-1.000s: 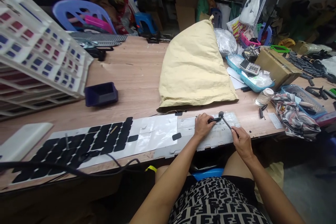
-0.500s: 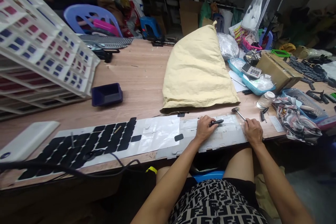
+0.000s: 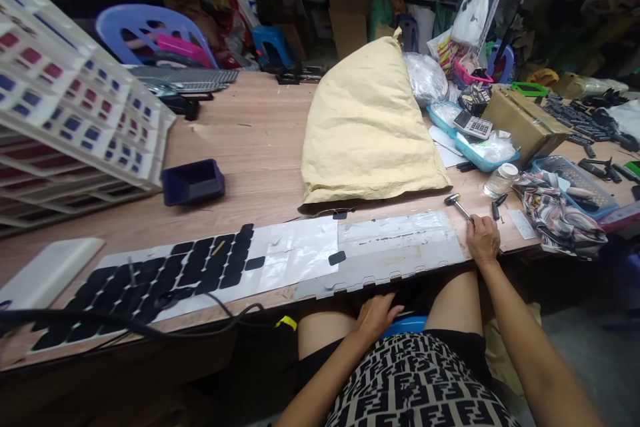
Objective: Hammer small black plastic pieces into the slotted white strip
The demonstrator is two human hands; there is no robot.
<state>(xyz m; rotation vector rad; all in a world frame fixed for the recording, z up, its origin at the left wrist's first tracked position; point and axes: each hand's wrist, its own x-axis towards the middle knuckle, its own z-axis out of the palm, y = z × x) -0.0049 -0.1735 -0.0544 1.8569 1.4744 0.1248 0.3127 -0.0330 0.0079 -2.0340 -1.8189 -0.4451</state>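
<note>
My right hand (image 3: 483,240) is closed on the handle of a small metal hammer (image 3: 454,200), whose head rests on the wooden table (image 3: 260,140) just past the right end of a grey plate (image 3: 400,250). My left hand (image 3: 377,313) is below the table edge between my thighs, over a blue stool (image 3: 410,325). Its fingers point down into shadow, so I cannot see whether it holds anything. Left of the plate lies a white sheet (image 3: 300,253) covered with several black pads (image 3: 175,273). One loose black pad (image 3: 337,258) lies near the plate's left end.
A stuffed tan sack (image 3: 370,127) stands behind the plate. A dark blue tray (image 3: 193,180) and stacked white racks (image 3: 70,120) are on the left. At right are a cardboard box (image 3: 525,123), a calculator (image 3: 473,125), a small jar (image 3: 501,180), a patterned cloth (image 3: 560,217) and a blue basket (image 3: 575,180). A black cable (image 3: 125,320) runs along the front edge.
My left hand left the grey plate and dropped below the table edge; the black stick it held is out of sight. My right hand moved right and laid the hammer head on the table.
</note>
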